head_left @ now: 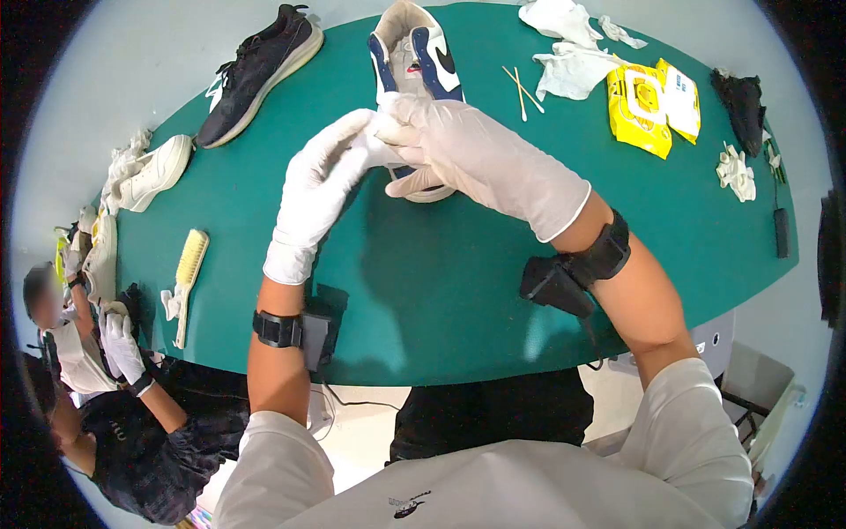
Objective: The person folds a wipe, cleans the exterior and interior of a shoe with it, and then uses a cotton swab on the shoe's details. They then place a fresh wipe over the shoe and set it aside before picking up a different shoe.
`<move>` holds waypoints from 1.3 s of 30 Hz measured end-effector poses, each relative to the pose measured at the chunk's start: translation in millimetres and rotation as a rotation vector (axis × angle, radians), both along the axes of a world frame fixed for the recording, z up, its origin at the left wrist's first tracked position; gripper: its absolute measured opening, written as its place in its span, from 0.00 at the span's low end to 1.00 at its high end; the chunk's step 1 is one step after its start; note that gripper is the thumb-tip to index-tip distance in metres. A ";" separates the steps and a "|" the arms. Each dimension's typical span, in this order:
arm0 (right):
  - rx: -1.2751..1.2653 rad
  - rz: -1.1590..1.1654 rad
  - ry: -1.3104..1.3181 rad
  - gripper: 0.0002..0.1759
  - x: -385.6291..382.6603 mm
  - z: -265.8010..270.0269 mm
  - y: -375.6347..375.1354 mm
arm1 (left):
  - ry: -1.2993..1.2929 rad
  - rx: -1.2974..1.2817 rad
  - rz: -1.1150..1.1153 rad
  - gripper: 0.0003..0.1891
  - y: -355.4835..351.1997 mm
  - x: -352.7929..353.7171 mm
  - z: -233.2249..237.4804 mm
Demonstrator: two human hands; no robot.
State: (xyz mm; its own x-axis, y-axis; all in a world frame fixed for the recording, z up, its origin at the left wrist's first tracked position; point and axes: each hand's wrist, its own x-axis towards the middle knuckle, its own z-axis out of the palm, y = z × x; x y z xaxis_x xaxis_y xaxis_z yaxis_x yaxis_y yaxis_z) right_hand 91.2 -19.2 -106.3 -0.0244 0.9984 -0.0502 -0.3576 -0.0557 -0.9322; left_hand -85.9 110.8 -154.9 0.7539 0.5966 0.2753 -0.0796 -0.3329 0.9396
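Observation:
My left hand (322, 181) and my right hand (471, 159) wear white gloves and meet over the front part of a white and navy sneaker (445, 75). The sneaker lies on the green table with its heel pointing away from me and its laces out. Fingers of both hands are pressed together around something white and small, perhaps a wipe, which I cannot make out. My hands hide much of the shoe's toe.
On the green table (476, 291) are a black shoe (260, 75), a white shoe (157, 175), a brush (189, 273), cotton swabs (522, 95), crumpled wipes (571, 69) and a yellow wipes pack (639, 110). People with gloved hands sit at the left edge.

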 end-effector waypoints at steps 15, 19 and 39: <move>0.137 0.016 -0.155 0.20 45.8 12.2 -6.7 | 0.058 0.092 0.054 0.10 1.7 5.6 -10.2; -0.017 -0.205 -0.134 0.17 57.7 13.4 -6.9 | 0.114 0.035 0.166 0.12 5.0 5.9 -14.9; 0.324 -0.809 -0.903 0.17 78.2 -80.7 27.8 | 0.139 -0.081 -0.149 0.01 -23.4 13.5 6.6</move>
